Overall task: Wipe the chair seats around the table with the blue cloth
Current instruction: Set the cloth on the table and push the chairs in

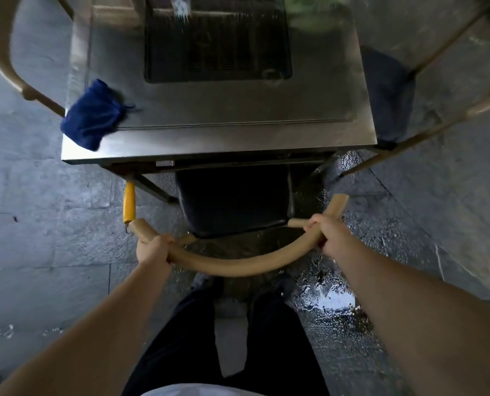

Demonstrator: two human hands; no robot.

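Right in front of me stands a chair with a curved tan backrest (232,265) and a dark seat (232,201) partly tucked under the metal table (238,115). My left hand (153,250) grips the backrest's left side and my right hand (329,234) grips its right side. The blue cloth (91,118) lies crumpled on the table's near left corner, apart from both hands.
A second chair with a dark seat (386,95) stands at the table's right, and another tan chair back (1,61) curves at the left. A dark inset grill (218,44) fills the table's middle. The stone floor is wet and shiny (335,298) by my right side. A yellow tube (129,202) hangs under the table.
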